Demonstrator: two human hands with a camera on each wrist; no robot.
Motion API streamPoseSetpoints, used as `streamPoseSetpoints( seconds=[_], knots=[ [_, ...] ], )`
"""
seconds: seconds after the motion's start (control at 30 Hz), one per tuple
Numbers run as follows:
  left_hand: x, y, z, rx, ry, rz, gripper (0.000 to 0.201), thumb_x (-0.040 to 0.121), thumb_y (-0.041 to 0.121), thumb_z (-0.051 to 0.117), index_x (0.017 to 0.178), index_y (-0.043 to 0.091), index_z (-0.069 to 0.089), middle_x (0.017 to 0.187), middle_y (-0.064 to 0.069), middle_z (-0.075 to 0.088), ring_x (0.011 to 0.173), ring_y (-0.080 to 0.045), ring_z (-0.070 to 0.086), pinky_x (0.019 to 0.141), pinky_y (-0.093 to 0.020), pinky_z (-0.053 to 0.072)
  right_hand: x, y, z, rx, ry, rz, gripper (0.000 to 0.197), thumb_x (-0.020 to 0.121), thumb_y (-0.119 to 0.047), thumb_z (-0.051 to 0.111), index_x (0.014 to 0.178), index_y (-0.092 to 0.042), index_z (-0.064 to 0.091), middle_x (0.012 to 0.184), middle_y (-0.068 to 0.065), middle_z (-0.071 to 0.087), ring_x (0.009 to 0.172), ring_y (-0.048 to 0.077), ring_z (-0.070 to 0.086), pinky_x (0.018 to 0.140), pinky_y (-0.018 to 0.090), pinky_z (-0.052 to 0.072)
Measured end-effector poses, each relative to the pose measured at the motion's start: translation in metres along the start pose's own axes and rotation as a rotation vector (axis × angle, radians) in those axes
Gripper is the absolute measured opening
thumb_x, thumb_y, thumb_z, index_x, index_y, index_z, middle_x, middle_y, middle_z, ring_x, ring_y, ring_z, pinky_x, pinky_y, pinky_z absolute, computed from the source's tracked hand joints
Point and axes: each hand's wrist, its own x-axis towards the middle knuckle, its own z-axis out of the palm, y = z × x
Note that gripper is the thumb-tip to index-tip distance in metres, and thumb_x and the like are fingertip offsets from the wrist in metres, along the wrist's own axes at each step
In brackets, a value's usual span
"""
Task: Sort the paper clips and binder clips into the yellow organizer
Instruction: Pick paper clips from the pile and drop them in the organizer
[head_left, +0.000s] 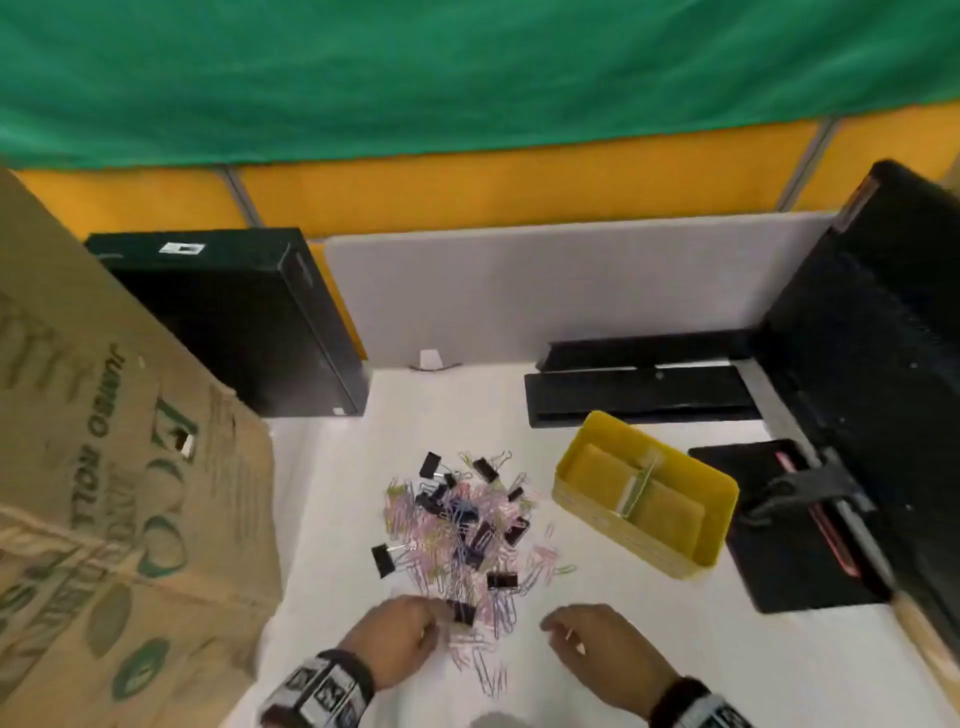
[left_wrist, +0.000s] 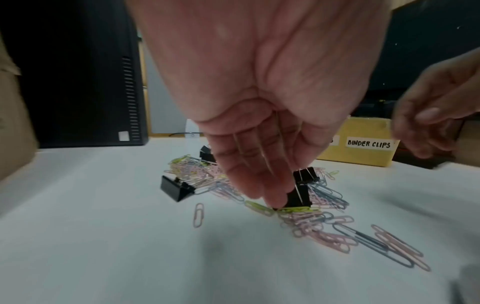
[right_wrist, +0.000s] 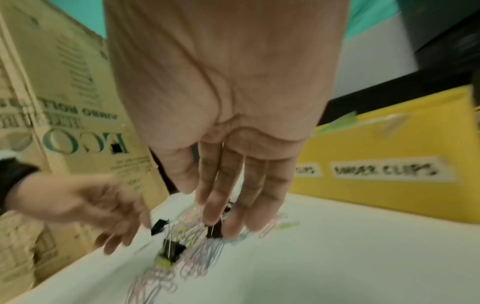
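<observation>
A mixed pile of pastel paper clips (head_left: 457, 530) and black binder clips lies mid-table. To its right stands the yellow organizer (head_left: 722, 486), with two compartments and a label reading BINDER CLIPS (left_wrist: 369, 143). My left hand (head_left: 439, 618) reaches into the near edge of the pile. Its straight fingertips (left_wrist: 270, 199) touch a black binder clip (left_wrist: 298, 197), also seen from above (head_left: 461, 612). I see no grip round it. My right hand (head_left: 550, 629) hovers just right of the pile, fingers straight and pointing down (right_wrist: 226, 222), holding nothing.
A tall cardboard box (head_left: 104, 467) walls off the left side. A black computer case (head_left: 234, 322) stands at the back left. Black trays (head_left: 639, 389) lie behind the organizer. A monitor (head_left: 872, 364) and a black pad (head_left: 789, 530) are on the right.
</observation>
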Motion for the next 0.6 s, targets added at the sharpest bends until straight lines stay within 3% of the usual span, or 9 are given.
streamPoseSetpoints(
  seconds=[0.1,0.17,0.23,0.33,0.47,0.6],
  knots=[
    [0.027,-0.003,0.007,0.074,0.049,0.034,0.037,0.091,0.024,0.042,0.127,0.033,0.047,0.117,0.001,0.063,0.097,-0.017,0.06,0.084,-0.029,0.049,0.024,0.0,0.016,-0.108,0.053,0.05,0.04,0.096,-0.028,0.041,0.136,-0.028,0.041,0.135,-0.007,0.046,0.116,0.011,0.05,0.098,0.025,0.038],
    [0.039,0.0,0.011,0.111,0.065,0.034,0.036,0.091,0.033,0.047,0.127,0.032,0.045,0.118,-0.001,0.059,0.094,-0.018,0.061,0.082,-0.032,0.051,0.04,-0.004,0.024,-0.117,0.071,0.05,0.047,0.096,-0.025,0.042,0.142,-0.024,0.031,0.143,-0.001,0.037,0.124,0.019,0.047,0.099,0.031,0.041],
    [0.042,-0.002,0.019,0.134,0.032,0.012,0.038,0.088,0.038,0.053,0.125,0.029,0.048,0.12,0.0,0.053,0.091,-0.018,0.06,0.081,-0.032,0.052,0.054,-0.007,0.028,-0.16,0.114,0.035,0.048,0.095,-0.022,0.044,0.141,-0.02,0.032,0.139,0.004,0.037,0.118,0.023,0.05,0.093,0.033,0.046],
    [0.048,-0.01,0.026,0.135,0.039,0.018,0.036,0.086,0.033,0.059,0.12,0.024,0.053,0.121,-0.001,0.045,0.097,-0.021,0.058,0.085,-0.033,0.051,0.075,-0.009,0.032,-0.182,0.157,0.032,0.044,0.094,-0.02,0.047,0.137,-0.018,0.038,0.129,0.007,0.044,0.111,0.024,0.053,0.087,0.034,0.049],
    [0.045,-0.019,0.024,-0.02,0.057,0.083,0.025,0.086,0.032,0.06,0.11,0.023,0.063,0.109,0.001,0.054,0.091,-0.016,0.056,0.081,-0.032,0.05,0.09,-0.013,0.038,-0.131,0.191,0.044,0.033,0.094,-0.027,0.05,0.124,-0.014,0.05,0.121,0.006,0.051,0.107,0.025,0.054,0.085,0.033,0.047],
    [0.043,-0.03,0.006,-0.188,0.182,0.067,0.025,0.084,0.029,0.065,0.107,0.019,0.069,0.104,0.002,0.065,0.091,-0.012,0.059,0.08,-0.012,0.044,0.096,-0.011,0.032,-0.011,0.255,0.022,0.017,0.094,-0.024,0.052,0.094,-0.01,0.062,0.104,0.004,0.058,0.093,0.02,0.056,0.079,0.03,0.046]
  ],
)
